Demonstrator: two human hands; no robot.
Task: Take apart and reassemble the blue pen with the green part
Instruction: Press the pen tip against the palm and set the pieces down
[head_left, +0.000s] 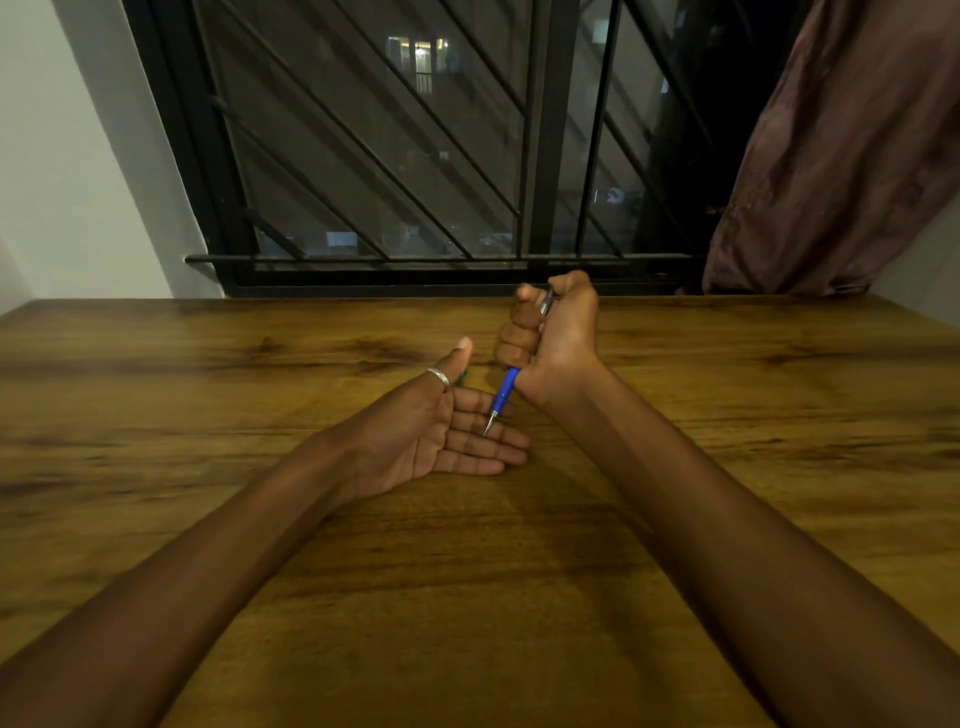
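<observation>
Right hand (550, 338) fists blue pen (505, 392), tip down over flat, wide-open left hand (441, 436) on table (208, 415).

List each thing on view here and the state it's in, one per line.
blue pen: gripped upright, tip down over the left palm
right hand: fisted around the pen
left hand: open, palm up, on the table
green part: mostly hidden behind the left thumb
curtain: drawn aside

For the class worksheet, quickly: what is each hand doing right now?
Left hand: open, palm up on the table, holding nothing.
Right hand: closed in a fist around the blue pen, tip pointing down over the left fingers.
</observation>
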